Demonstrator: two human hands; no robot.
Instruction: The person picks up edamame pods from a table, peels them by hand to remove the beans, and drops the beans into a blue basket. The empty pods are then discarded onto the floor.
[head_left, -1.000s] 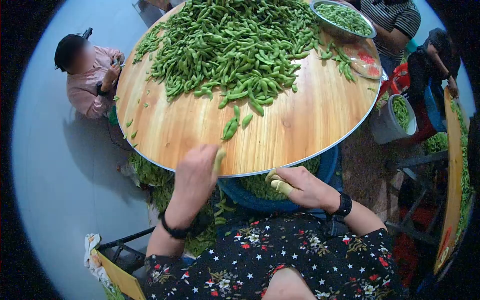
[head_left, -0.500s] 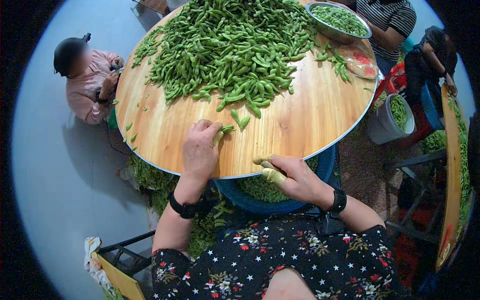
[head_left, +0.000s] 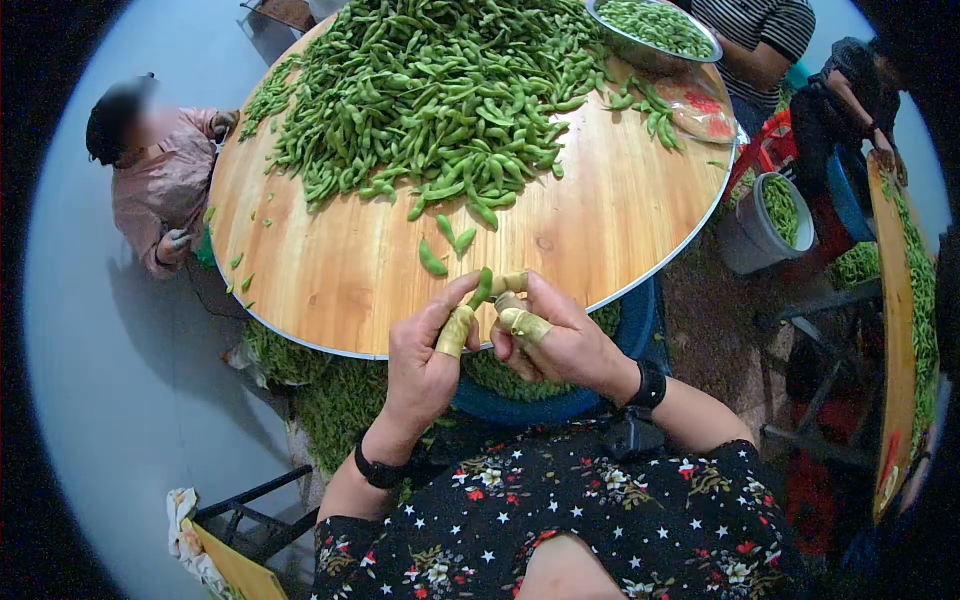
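My left hand (head_left: pixel 425 350) pinches a green soybean pod (head_left: pixel 482 288) upright between its taped thumb and forefinger, above the near table edge. Close against it on the right is my right hand (head_left: pixel 565 345), its thumb and forefinger wrapped in yellowish tape. Those fingers are curled together beside the pod, and what lies between them is hidden. A few loose pods (head_left: pixel 432 258) rest on the wood just beyond my hands. Farther back rises a big heap of soybean pods (head_left: pixel 420 110).
Under the edge of the round wooden table (head_left: pixel 600 220) stands a blue tub (head_left: pixel 637 325) of shelled beans. A metal bowl (head_left: pixel 657 50) of beans sits at the back right. One person (head_left: pixel 165 185) is at the left, others at the right near a white bucket (head_left: pixel 750 240).
My left hand has come back from the tabletop with a pod, leaving another lying there. My hands are now together. The view has shifted slightly, and the person at left has spread their hands.
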